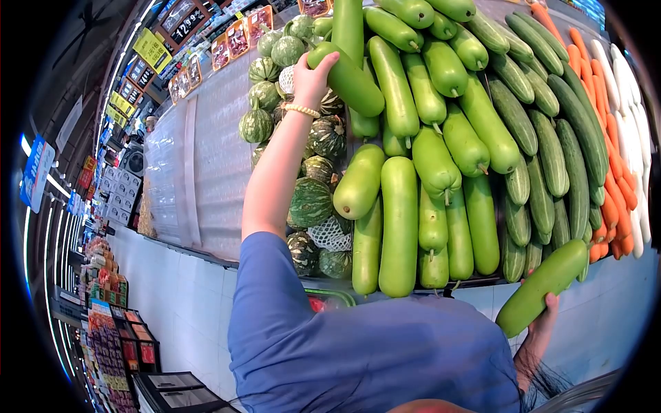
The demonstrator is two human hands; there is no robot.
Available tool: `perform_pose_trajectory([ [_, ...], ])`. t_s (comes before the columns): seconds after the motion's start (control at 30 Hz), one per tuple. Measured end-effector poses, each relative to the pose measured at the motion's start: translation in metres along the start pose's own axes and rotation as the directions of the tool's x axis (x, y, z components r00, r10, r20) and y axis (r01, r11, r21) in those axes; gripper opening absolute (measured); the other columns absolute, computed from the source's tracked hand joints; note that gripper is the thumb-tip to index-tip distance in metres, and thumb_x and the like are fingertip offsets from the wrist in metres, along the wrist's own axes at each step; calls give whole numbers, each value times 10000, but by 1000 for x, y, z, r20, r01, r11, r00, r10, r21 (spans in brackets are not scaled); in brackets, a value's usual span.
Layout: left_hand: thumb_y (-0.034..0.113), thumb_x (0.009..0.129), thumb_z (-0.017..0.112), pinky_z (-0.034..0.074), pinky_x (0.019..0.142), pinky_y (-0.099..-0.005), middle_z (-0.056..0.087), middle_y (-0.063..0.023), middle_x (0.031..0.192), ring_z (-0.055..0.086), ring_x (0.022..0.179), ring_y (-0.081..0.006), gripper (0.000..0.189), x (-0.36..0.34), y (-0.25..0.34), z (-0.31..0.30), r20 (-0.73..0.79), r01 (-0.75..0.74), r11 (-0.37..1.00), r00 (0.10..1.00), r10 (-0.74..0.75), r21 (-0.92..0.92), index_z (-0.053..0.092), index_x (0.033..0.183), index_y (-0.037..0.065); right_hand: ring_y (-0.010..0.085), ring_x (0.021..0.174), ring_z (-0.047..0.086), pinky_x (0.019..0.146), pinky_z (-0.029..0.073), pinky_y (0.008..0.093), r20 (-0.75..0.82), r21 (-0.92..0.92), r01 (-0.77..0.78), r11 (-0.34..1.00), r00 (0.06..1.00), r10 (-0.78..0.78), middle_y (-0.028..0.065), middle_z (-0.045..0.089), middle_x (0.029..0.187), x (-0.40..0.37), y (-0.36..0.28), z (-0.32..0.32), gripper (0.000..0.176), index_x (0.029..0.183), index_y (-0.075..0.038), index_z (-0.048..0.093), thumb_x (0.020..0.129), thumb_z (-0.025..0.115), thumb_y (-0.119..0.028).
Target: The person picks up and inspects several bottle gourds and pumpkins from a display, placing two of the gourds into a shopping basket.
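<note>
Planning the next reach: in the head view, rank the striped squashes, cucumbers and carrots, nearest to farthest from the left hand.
1. Striped squashes: just left of the left hand.
2. Cucumbers: right, past the gourds.
3. Carrots: far right.

The long gourd (348, 79) in my left hand (310, 79) and the second gourd (540, 286) in my right hand (544, 330) look smooth and faintly glossy. My sleeve (275, 289) is matt blue cloth.

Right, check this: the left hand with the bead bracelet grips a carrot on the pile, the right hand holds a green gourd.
One slip: in the head view the left hand with the bead bracelet grips a green gourd on the pile, not a carrot; the carrots lie at the far right. The right hand holds a second gourd.
</note>
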State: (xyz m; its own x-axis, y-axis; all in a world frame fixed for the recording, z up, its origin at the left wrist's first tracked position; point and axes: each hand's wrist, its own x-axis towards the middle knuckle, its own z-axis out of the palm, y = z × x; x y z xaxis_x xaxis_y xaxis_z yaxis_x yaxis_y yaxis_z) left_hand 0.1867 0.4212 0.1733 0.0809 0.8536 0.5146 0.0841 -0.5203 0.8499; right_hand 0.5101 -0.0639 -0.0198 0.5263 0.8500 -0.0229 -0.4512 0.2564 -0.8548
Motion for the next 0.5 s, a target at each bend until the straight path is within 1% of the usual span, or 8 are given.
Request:
perform_pose_trajectory([
  [0.07,271,744,739,525,651,-299,634,-105,914,628,760,-167,445,5,-3,2,-21,102,992,994,-104,-76,588,1053,-13,285,1042,571,906,488,416,37,-7,-23,1000,999,23,210,533,1176,1,-4,4,781,1287,24,374,730,700,-416],
  [0.17,331,792,664,521,624,-292,633,-101,896,627,733,-172,427,16,-5,6,47,237,939,971,-233,-249,603,1063,6,281,1058,565,911,487,422,52,-11,-34,999,998,35,198,532,1174,3,-3,4,774,1286,23,376,735,698,-414],
  [0.2,408,820,582,520,624,-290,627,-98,916,627,746,-177,480,19,-3,6,90,291,942,956,-279,-168,581,1108,24,280,1065,562,912,487,425,51,-11,-39,999,998,39,192,532,1174,3,-2,3,772,1286,23,376,736,698,-413],
  [0.3,451,822,544,520,666,-310,618,-102,958,624,807,-180,530,19,3,11,187,371,900,924,-333,-227,542,1153,36,280,1104,542,915,484,438,57,-21,-46,999,997,47,166,519,1188,2,-1,6,771,1295,16,371,741,693,-413],
  [0.33,488,807,537,515,760,-381,617,-98,972,614,849,-225,526,18,3,12,208,349,897,931,-299,-272,554,1145,86,281,1116,535,919,480,443,49,-15,-41,999,998,42,160,514,1194,3,1,5,773,1299,15,367,742,690,-414],
  [0.43,542,774,520,510,779,-389,611,-127,1018,612,889,-239,638,20,-7,2,355,420,801,892,-279,-427,521,1149,26,286,1141,519,934,468,455,23,-1,-29,1000,999,29,147,503,1208,0,6,-2,777,1312,10,356,748,680,-416],
  [0.47,584,743,510,511,791,-399,616,-137,998,615,883,-265,688,17,-9,-1,392,439,762,881,-264,-476,537,1129,16,287,1144,518,939,464,458,19,0,-30,1000,999,30,146,501,1211,-1,7,-4,778,1316,8,352,750,676,-416],
  [0.5,601,724,508,514,812,-436,627,-145,964,627,835,-274,701,17,-17,-5,445,423,729,877,-179,-539,559,1103,13,289,1147,516,944,460,461,15,1,-31,1000,999,31,146,499,1213,-1,8,-5,778,1319,7,349,752,673,-416],
])
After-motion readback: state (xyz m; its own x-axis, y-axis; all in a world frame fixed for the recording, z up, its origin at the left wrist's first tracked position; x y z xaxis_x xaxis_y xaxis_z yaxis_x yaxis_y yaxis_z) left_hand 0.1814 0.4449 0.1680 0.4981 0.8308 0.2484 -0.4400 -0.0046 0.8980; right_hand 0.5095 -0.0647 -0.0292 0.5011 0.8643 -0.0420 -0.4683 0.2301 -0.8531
